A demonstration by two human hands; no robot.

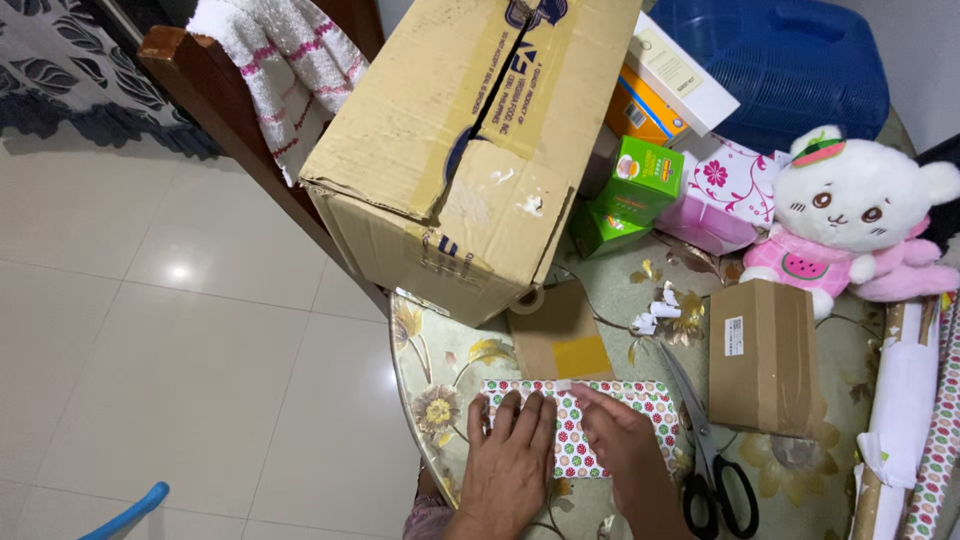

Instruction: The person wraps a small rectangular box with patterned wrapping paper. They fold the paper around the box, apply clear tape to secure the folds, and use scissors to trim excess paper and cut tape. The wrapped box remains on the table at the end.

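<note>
A flat package wrapped in white paper with small coloured dots (640,400) lies on the floral table (440,360) close to its near edge. My left hand (512,455) lies flat on the package's left half, fingers spread. My right hand (622,440) presses on the right half, its fingertips near a strip of clear tape along the top seam. Neither hand grips anything. A flat piece of brown cardboard with a yellow patch (560,335) lies just beyond the package.
Black-handled scissors (712,470) lie right of my right hand. A small brown taped box (765,355) sits beyond them. A big cardboard box (470,140), green cartons (640,180), a plush toy (850,215) and wrapping-paper rolls (915,430) crowd the table. Tiled floor lies left.
</note>
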